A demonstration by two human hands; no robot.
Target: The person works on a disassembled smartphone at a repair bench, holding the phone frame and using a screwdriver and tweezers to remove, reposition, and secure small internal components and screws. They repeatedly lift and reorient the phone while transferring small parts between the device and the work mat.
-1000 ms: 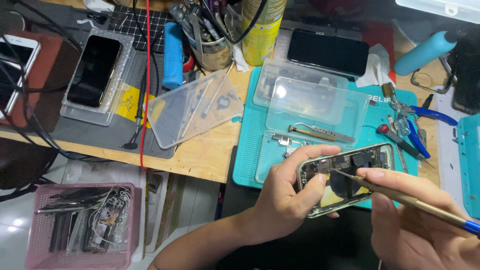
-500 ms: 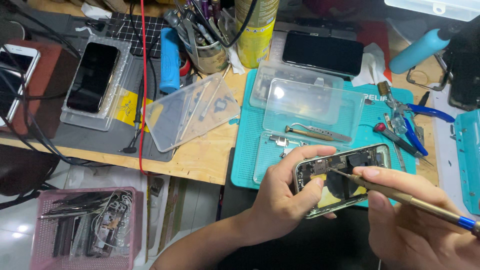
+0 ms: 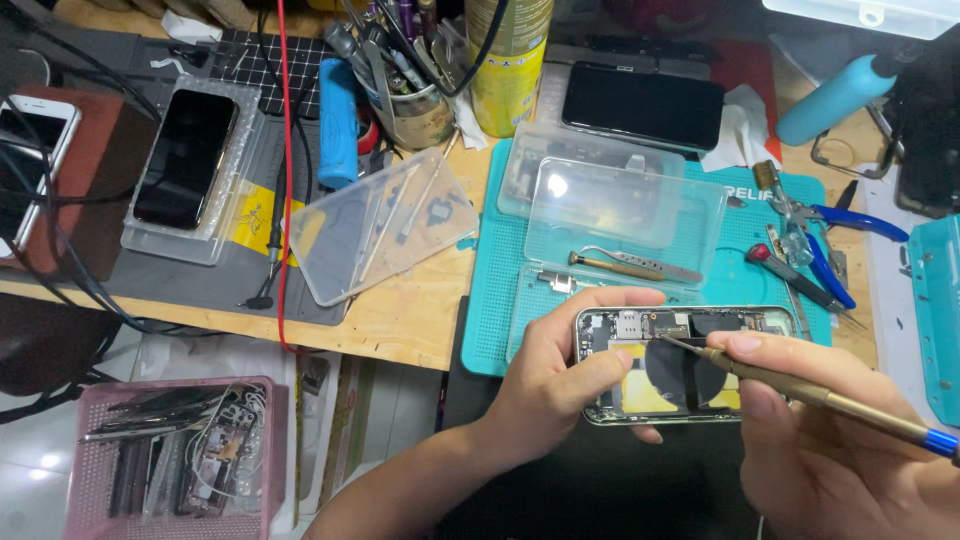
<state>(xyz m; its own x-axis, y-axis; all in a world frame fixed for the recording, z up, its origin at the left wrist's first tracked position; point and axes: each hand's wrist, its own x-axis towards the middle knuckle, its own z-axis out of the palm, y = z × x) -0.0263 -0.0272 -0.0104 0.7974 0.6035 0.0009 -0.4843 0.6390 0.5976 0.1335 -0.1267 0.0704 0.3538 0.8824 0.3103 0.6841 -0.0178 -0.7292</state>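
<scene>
Head view. The left hand (image 3: 560,375) grips an opened phone (image 3: 690,362) by its left end, thumb laid across the exposed inside and fingers curled over the far edge and under the back. The phone is held just off the near edge of the teal mat (image 3: 745,235), open side up, with its long axis running left to right, nearly level. The held end points toward the person's left, and the free end points right, toward the right hand (image 3: 830,440).

The right hand pinches a brass screwdriver (image 3: 800,392) between thumb and fingers, pen-fashion. Its long axis slants from the blue cap at lower right, beyond the grip, up-left to the thin tip. The tip rests on the phone's inside near the middle, just right of the left thumb, beside two dark round parts over a yellow patch.

Beyond the left grip, on the mat, lie tweezers (image 3: 635,264) and two clear trays (image 3: 625,205). Beyond the right grip lie blue pliers (image 3: 845,220). Well to the left of the left hand lie a clear lid (image 3: 385,225) and a dark phone in a tray (image 3: 187,160). A pink basket (image 3: 175,455) stands below the table edge.
</scene>
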